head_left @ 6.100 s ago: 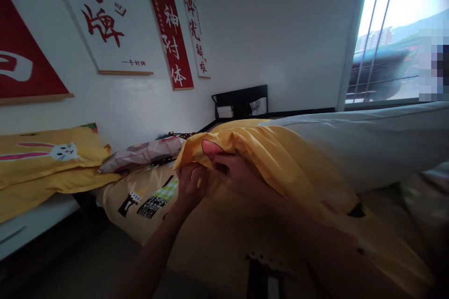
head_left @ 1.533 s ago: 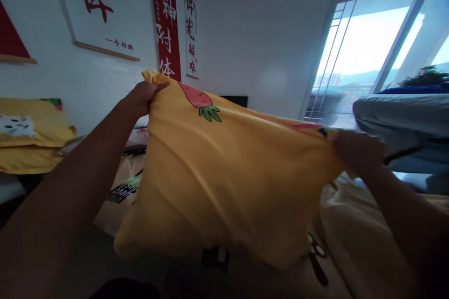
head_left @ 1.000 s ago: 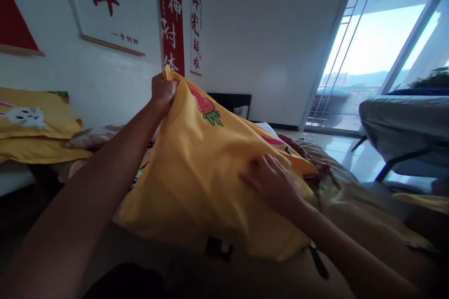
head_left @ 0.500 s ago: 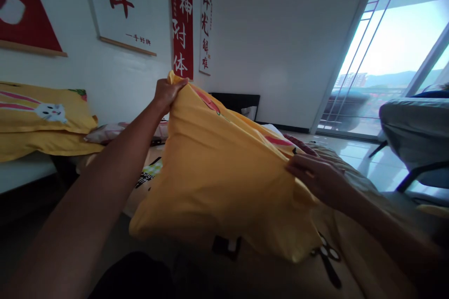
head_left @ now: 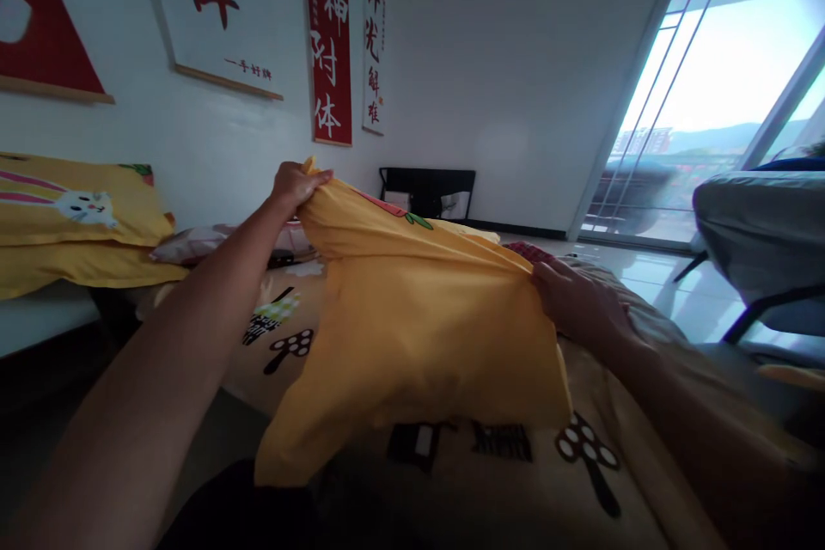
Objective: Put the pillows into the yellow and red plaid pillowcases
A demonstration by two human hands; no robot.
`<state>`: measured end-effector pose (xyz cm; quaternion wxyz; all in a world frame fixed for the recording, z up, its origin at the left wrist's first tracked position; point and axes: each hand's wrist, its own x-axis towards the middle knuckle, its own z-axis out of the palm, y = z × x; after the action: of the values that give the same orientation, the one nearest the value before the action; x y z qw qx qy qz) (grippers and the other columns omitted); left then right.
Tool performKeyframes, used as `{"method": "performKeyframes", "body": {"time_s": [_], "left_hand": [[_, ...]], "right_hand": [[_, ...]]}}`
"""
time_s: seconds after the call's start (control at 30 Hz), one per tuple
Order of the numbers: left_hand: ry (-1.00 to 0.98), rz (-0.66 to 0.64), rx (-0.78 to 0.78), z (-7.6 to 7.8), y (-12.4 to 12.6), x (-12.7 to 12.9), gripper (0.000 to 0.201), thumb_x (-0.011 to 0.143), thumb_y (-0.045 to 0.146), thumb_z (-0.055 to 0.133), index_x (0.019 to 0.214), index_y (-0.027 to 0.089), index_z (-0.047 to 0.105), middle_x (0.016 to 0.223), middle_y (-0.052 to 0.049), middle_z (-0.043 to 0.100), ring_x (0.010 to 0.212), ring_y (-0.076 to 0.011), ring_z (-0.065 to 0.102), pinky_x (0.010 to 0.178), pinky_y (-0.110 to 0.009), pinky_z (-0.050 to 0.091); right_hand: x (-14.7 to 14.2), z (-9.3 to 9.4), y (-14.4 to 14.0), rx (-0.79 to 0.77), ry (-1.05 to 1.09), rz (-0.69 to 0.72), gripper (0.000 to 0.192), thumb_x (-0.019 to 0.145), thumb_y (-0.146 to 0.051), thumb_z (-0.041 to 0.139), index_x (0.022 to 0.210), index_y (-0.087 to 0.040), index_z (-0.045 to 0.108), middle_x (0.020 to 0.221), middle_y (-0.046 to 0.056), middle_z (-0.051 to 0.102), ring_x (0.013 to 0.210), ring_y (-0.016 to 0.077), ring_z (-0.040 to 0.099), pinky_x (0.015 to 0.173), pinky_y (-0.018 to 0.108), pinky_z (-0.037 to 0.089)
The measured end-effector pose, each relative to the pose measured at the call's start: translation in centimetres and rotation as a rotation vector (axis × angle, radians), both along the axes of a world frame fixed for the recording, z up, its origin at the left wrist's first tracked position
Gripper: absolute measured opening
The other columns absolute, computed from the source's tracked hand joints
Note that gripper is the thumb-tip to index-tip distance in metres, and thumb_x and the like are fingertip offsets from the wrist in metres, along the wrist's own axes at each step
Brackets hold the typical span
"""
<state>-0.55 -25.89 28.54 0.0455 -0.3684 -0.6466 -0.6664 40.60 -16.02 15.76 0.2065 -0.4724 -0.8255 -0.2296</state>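
Note:
A yellow pillowcase (head_left: 438,326) with a carrot-like print along its upper side hangs between my two hands above the bed. My left hand (head_left: 302,186) is closed round its upper left corner, a small tip of cloth poking out above the fingers. At the right end of the top edge, my right hand (head_left: 567,296) pinches the cloth. The fabric is stretched and creased between them, and its lower left corner droops toward me. Whether anything is inside the pillowcase cannot be seen.
Beneath lies a beige bedspread (head_left: 586,468) with dark mushroom prints. At left rests a yellow rabbit-print pillow (head_left: 83,202), beside a pale patterned pillow (head_left: 199,241). A grey-covered chair (head_left: 760,241) stands at right near the window. A black object (head_left: 429,189) leans by the far wall.
Both hands still grip the pillowcase. My left hand has come down slightly, and my right hand is a little higher. The cloth's lower part has swung, baring more of the bedspread.

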Motion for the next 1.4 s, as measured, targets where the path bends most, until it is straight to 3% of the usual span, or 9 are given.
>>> {"method": "performKeyframes", "body": {"time_s": [0.27, 0.37, 0.5, 0.67, 0.77, 0.97, 1.1, 1.27, 1.4], "left_hand": [[-0.060, -0.362, -0.087, -4.5, -2.0, 0.8, 0.047, 0.070, 0.039, 0.070, 0.108, 0.013, 0.056, 0.111, -0.016, 0.063, 0.104, -0.0245, 0.062, 0.091, -0.037, 0.051], [0.296, -0.150, -0.199, -7.4, -4.1, 0.9, 0.080, 0.065, 0.037, 0.075, 0.134, 0.015, 0.040, 0.141, -0.021, 0.044, 0.133, -0.0299, 0.042, 0.111, -0.044, 0.035], [0.799, 0.068, -0.239, -11.7, -8.4, 4.0, 0.056, 0.076, 0.044, 0.063, 0.122, 0.014, 0.052, 0.127, -0.020, 0.054, 0.124, -0.0335, 0.048, 0.107, -0.051, 0.036], [1.353, -0.318, -0.459, -17.6, -14.3, 13.2, 0.069, 0.072, 0.062, 0.062, 0.126, 0.020, 0.056, 0.125, -0.020, 0.058, 0.112, -0.0375, 0.056, 0.091, -0.056, 0.046], [1.535, -0.228, -0.536, -19.9, -15.3, 15.6, 0.072, 0.075, 0.040, 0.064, 0.142, 0.027, 0.043, 0.150, -0.015, 0.036, 0.132, -0.0448, 0.039, 0.091, -0.065, 0.043], [1.463, -0.151, -0.394, -16.9, -12.5, 10.6, 0.054, 0.088, 0.013, 0.037, 0.138, 0.028, 0.050, 0.139, -0.014, 0.052, 0.132, -0.0327, 0.044, 0.095, -0.051, 0.047], [1.375, -0.060, -0.442, -13.5, -10.7, 7.0, 0.037, 0.087, 0.018, 0.037, 0.107, 0.017, 0.068, 0.104, -0.016, 0.069, 0.098, -0.0315, 0.063, 0.081, -0.047, 0.049], [1.355, 0.084, -0.519, -12.8, -9.9, 4.4, 0.018, 0.073, 0.026, 0.053, 0.079, 0.021, 0.069, 0.093, -0.012, 0.067, 0.093, -0.0333, 0.057, 0.080, -0.049, 0.042], [1.414, 0.087, -0.522, -12.0, -10.0, 3.0, 0.017, 0.073, 0.034, 0.054, 0.073, 0.023, 0.066, 0.081, -0.009, 0.066, 0.086, -0.0297, 0.057, 0.082, -0.047, 0.039]], "right_hand": [[-4.7, -1.4, 0.8, -0.144, 0.060, 0.000, 0.030, 0.096, -0.027, 0.031, 0.105, -0.021, 0.058, 0.104, 0.009, 0.066, 0.085, 0.0212, 0.063, 0.060, 0.029, 0.032], [-5.6, -1.6, 1.3, -0.155, 0.125, -0.019, 0.033, 0.097, -0.028, 0.029, 0.107, -0.020, 0.059, 0.107, 0.012, 0.065, 0.088, 0.0231, 0.063, 0.063, 0.031, 0.035], [-6.3, -2.3, 1.5, -0.181, 0.105, 0.021, 0.031, 0.096, -0.027, 0.031, 0.107, -0.019, 0.059, 0.106, 0.012, 0.065, 0.091, 0.0240, 0.062, 0.066, 0.031, 0.036], [-7.2, -1.9, 1.2, -0.113, 0.101, 0.004, 0.034, 0.096, -0.020, 0.028, 0.115, -0.017, 0.056, 0.107, 0.015, 0.063, 0.098, 0.0255, 0.059, 0.073, 0.033, 0.036], [-7.4, 0.4, 0.7, 0.063, 0.162, -0.046, 0.035, 0.096, -0.017, 0.026, 0.115, -0.015, 0.056, 0.106, 0.015, 0.062, 0.100, 0.0263, 0.057, 0.077, 0.035, 0.036], [-7.1, 3.2, 0.7, 0.009, 0.406, -0.055, 0.035, 0.098, -0.027, 0.029, 0.111, -0.017, 0.059, 0.104, 0.013, 0.065, 0.096, 0.0246, 0.060, 0.078, 0.035, 0.040], [-6.5, -2.6, 0.3, -0.448, 0.364, 0.214, 0.041, 0.094, -0.044, 0.039, 0.124, -0.021, 0.055, 0.108, 0.010, 0.068, 0.097, 0.0248, 0.062, 0.081, 0.034, 0.044], [-5.3, -11.3, -1.1, -0.292, 0.264, 0.087, 0.061, 0.089, -0.047, 0.048, 0.139, -0.014, 0.039, 0.132, 0.021, 0.052, 0.121, 0.0319, 0.050, 0.092, 0.045, 0.041], [-4.9, -10.6, -0.7, -0.332, 0.211, -0.070, 0.032, 0.092, -0.031, 0.044, 0.117, -0.014, 0.056, 0.090, 0.013, 0.067, 0.083, 0.0228, 0.064, 0.071, 0.031, 0.044]]}}
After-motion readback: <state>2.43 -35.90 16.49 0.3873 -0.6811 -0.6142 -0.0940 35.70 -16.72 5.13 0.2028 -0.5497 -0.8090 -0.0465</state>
